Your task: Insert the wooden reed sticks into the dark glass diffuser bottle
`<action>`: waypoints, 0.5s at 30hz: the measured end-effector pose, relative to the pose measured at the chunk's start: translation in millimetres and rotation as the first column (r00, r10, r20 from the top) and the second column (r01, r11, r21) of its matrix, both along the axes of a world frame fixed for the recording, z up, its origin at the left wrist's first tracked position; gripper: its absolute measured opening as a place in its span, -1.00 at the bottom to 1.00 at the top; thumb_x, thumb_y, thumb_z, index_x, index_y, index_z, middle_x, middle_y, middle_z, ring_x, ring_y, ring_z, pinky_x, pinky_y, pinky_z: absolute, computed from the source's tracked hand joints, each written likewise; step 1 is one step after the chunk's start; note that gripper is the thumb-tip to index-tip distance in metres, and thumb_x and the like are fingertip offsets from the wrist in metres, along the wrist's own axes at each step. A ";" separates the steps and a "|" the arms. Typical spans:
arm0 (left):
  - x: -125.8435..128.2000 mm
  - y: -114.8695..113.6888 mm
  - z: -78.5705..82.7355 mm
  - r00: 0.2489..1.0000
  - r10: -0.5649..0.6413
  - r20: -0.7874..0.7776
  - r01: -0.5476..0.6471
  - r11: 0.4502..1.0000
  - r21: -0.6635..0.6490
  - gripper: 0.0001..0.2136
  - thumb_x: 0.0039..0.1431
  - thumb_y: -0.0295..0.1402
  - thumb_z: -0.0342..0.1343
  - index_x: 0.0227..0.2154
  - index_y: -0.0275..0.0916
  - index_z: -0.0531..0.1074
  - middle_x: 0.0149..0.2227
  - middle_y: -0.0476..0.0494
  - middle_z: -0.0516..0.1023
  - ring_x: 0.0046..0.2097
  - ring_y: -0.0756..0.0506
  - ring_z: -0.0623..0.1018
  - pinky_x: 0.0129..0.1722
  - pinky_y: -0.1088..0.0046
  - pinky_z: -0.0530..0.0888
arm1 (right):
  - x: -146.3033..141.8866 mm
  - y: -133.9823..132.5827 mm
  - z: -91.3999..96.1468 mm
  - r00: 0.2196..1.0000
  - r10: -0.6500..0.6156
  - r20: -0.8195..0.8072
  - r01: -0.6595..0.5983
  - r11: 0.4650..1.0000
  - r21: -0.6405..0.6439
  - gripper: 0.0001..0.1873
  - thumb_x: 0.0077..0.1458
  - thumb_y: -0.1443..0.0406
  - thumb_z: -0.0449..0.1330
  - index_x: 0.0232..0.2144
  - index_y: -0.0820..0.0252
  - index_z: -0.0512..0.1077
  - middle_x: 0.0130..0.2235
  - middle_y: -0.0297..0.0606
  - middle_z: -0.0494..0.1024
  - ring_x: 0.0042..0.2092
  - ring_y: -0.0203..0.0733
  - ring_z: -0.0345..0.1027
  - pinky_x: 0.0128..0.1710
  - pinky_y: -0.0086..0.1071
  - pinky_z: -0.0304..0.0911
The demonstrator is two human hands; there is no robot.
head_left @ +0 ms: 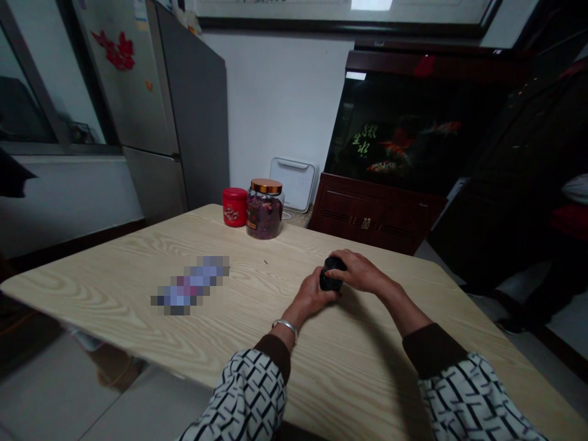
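Note:
Both hands meet at a small black round container (329,282) over the right half of the wooden table. My left hand (310,295) wraps around its lower side, with the thumb along the near edge. From the right, my right hand (361,272) grips the upper part, fingers bent over the top. Much of the container is hidden by the fingers, so its exact kind and any lid seam cannot be made out.
On the pale wooden table (220,343) lies a pixelated, blurred-out item (190,286) at left. A red canister (234,207) and a copper-lidded glass jar (264,211) of dark purplish contents stand at the back. Beyond are a fridge (202,122) and a fish tank (395,135).

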State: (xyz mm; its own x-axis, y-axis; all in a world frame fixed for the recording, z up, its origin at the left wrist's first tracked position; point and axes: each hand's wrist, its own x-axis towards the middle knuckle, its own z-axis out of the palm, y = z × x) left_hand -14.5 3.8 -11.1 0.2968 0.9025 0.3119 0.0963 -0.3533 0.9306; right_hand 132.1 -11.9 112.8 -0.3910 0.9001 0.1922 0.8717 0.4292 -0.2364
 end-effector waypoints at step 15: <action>-3.1 -0.4 2.5 0.991 -0.092 0.094 0.093 0.996 -0.005 -0.15 -0.21 -0.35 0.38 0.21 -0.23 0.16 0.06 -0.24 0.43 0.03 -0.23 0.46 0.02 0.24 0.40 | 3.9 -5.9 -24.8 0.980 -0.045 -0.191 0.056 0.997 0.053 -0.53 0.11 0.15 0.21 0.05 0.16 0.37 0.00 -0.12 0.47 0.00 -0.10 0.37 -0.01 -0.27 0.23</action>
